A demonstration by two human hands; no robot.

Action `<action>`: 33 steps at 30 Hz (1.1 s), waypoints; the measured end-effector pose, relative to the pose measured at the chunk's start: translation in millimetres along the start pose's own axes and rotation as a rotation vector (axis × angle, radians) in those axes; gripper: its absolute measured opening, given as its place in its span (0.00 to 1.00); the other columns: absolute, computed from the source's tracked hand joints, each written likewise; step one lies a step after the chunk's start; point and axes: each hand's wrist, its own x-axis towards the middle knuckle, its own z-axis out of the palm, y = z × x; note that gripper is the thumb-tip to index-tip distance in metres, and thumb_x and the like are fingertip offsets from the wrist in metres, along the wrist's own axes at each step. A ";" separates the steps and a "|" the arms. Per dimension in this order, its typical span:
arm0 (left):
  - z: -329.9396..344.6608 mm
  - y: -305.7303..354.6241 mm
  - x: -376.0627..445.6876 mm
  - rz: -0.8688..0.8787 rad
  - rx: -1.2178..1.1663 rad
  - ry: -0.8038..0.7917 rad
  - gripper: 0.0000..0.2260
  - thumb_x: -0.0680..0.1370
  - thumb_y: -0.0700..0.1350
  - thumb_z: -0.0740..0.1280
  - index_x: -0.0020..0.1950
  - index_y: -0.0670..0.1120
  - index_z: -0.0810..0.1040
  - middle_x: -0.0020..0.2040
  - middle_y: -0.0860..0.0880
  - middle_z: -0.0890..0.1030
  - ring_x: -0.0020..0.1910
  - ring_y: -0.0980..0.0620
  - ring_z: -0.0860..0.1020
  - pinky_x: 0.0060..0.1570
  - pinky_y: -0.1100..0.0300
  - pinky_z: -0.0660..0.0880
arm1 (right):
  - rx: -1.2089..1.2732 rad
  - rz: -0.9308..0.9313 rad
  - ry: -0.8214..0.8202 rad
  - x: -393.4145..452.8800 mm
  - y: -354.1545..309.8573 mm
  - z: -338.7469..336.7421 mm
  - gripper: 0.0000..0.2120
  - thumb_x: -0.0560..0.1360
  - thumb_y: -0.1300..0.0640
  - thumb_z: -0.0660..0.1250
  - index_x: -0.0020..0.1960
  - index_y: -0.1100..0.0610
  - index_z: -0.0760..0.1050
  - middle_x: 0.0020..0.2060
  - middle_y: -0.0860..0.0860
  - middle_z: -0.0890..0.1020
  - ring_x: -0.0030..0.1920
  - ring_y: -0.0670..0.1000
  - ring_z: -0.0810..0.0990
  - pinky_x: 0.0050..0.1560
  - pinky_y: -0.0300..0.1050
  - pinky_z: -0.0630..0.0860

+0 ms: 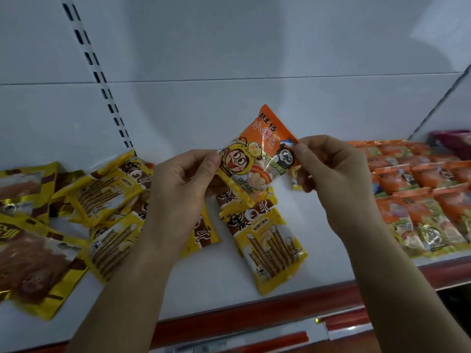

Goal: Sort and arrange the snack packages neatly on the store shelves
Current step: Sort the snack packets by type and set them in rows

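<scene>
An orange and yellow snack packet (257, 154) with a cartoon face is held up above the white shelf (224, 284), tilted. My left hand (178, 184) pinches its lower left edge with the thumb on top. My right hand (328, 171) pinches its right edge. Under my hands lie yellow and brown wafer-roll packets (267, 240), scattered at different angles. More wafer-roll packets (107, 197) lie in a loose heap to the left.
Orange packets of the same kind (418, 192) lie in neat rows on the right of the shelf. Yellow and gold packets with a brown snack (33, 258) lie at the far left. A red strip (254, 317) runs along the shelf's front edge. A slotted upright (102, 80) stands on the back wall.
</scene>
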 end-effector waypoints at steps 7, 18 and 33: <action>57.0 -4.0 -6.1 -0.003 0.056 0.019 0.03 0.78 0.42 0.71 0.48 0.48 0.85 0.37 0.48 0.86 0.37 0.50 0.86 0.37 0.62 0.81 | 0.277 0.269 -0.132 41.2 -3.8 -60.2 0.06 0.80 0.61 0.67 0.46 0.62 0.80 0.31 0.52 0.75 0.26 0.46 0.62 0.26 0.39 0.57; 118.5 -14.1 -4.0 0.079 0.831 -0.064 0.07 0.79 0.49 0.70 0.42 0.52 0.83 0.34 0.58 0.83 0.35 0.62 0.81 0.36 0.66 0.75 | -0.789 -0.063 -0.482 126.7 25.7 -102.4 0.06 0.78 0.52 0.71 0.46 0.54 0.84 0.37 0.46 0.83 0.34 0.43 0.78 0.37 0.40 0.73; 154.8 -33.1 11.2 -0.038 1.325 -0.222 0.08 0.78 0.58 0.69 0.42 0.58 0.83 0.46 0.55 0.76 0.59 0.49 0.73 0.55 0.47 0.65 | -1.101 -0.247 -0.588 152.5 67.6 -96.1 0.07 0.78 0.52 0.72 0.50 0.56 0.84 0.42 0.52 0.84 0.41 0.53 0.82 0.43 0.49 0.81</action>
